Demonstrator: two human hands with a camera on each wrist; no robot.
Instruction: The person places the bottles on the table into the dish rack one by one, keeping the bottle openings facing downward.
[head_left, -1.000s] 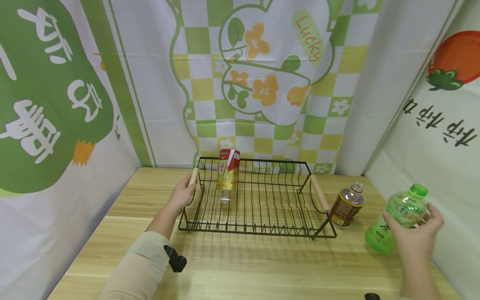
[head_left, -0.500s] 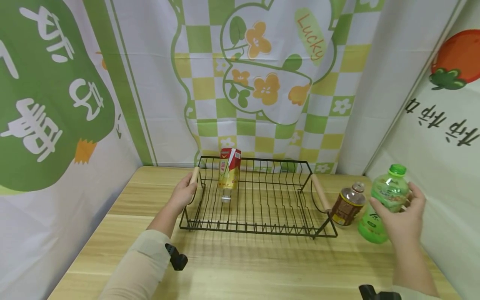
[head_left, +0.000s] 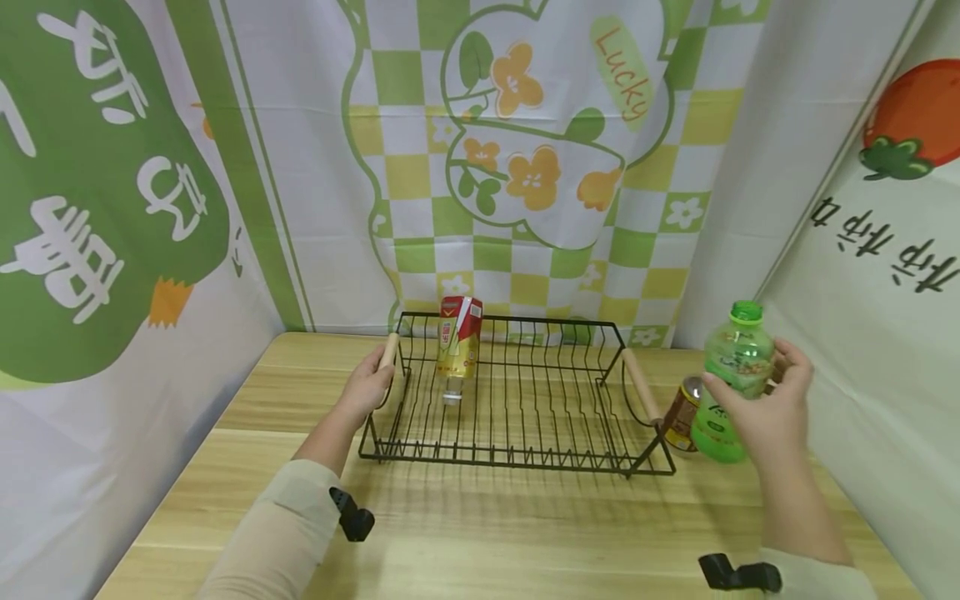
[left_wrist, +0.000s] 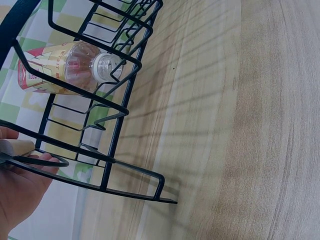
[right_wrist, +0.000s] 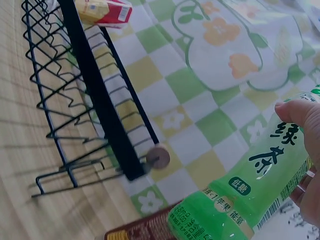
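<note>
My left hand [head_left: 365, 387] grips the left wooden handle [head_left: 388, 352] of a black wire dish rack [head_left: 517, 461]. Inside the rack, toward its left end, a red and yellow labelled bottle [head_left: 459, 342] stands cap downward between the wires; its clear bottom part and white cap show in the left wrist view. With thumb and fingers round its upper part, my right hand [head_left: 772, 408] holds a green tea bottle [head_left: 731, 358], slightly tilted, green cap up. The bottle partly hides a brown-labelled bottle [head_left: 681, 417] beside the rack's right end. Whether the green bottle touches the table is unclear.
The rack's right wooden handle [head_left: 640, 387] lies just left of the brown-labelled bottle. A wooden table [head_left: 525, 533] carries everything. Printed cloth [head_left: 420, 183] hangs behind, and white cloth walls [head_left: 885, 367] close in both sides.
My right hand has carried the green tea bottle leftward and away from me, in front of the brown-labelled bottle, which it now partly covers. The left hand and rack have stayed put.
</note>
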